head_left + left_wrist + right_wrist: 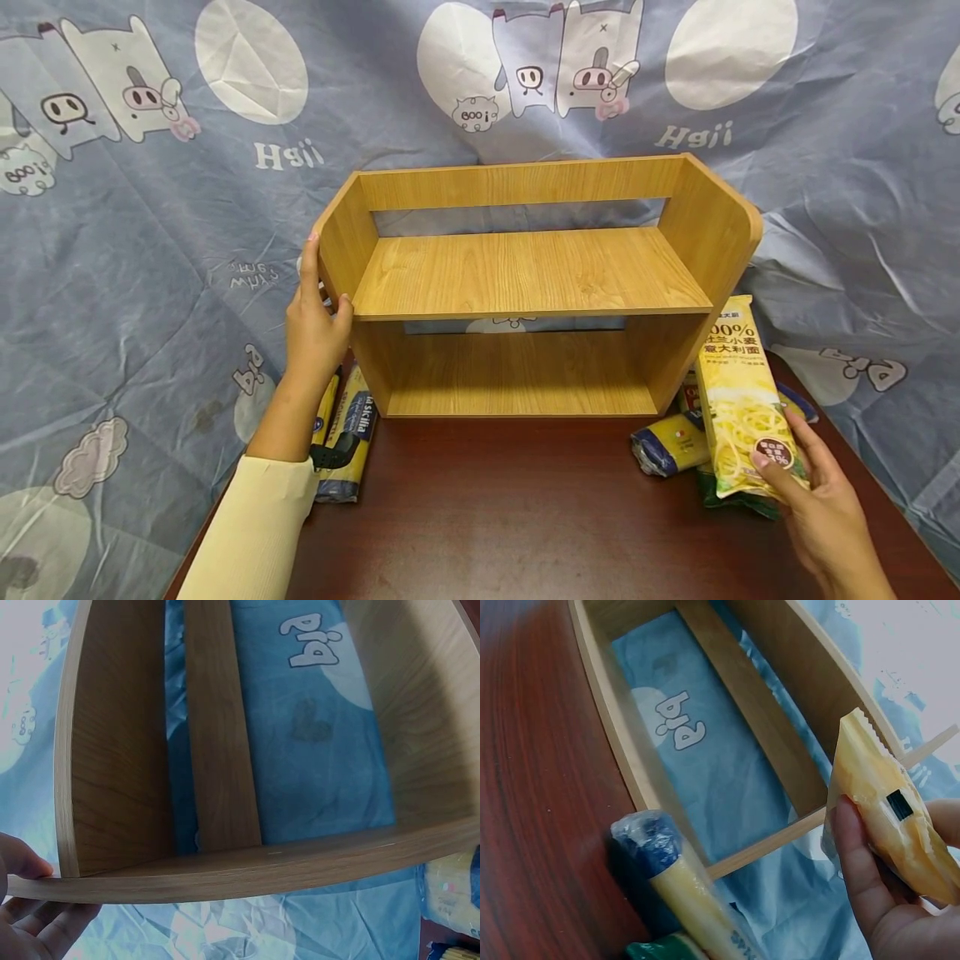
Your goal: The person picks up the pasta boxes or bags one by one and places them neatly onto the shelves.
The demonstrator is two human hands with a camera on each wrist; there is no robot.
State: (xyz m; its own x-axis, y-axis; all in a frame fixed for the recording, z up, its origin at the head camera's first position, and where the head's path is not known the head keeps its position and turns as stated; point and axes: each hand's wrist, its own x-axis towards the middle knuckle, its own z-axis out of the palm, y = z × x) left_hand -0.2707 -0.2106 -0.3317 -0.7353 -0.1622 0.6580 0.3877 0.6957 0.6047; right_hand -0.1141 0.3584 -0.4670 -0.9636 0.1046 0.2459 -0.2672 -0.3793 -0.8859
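Observation:
A two-tier wooden shelf (532, 271) stands on the table. My left hand (318, 337) grips the shelf's left side panel, and the left wrist view shows the thumb and fingers (64, 926) on opposite faces of the board. My right hand (828, 508) holds a yellow packet of pasta (742, 408) by its lower end, right of the shelf. In the right wrist view the packet's crimped end (862, 731) points up, thumb on one side. Beneath it a blue and yellow pasta packet (671, 442) lies on the table.
More pasta packets (356, 433) lie left of the shelf, partly behind my left forearm. A green packet (738, 496) shows under the held one. The dark red table (502, 500) extends in front of the shelf. Blue printed cloth (375, 92) hangs behind and at both sides.

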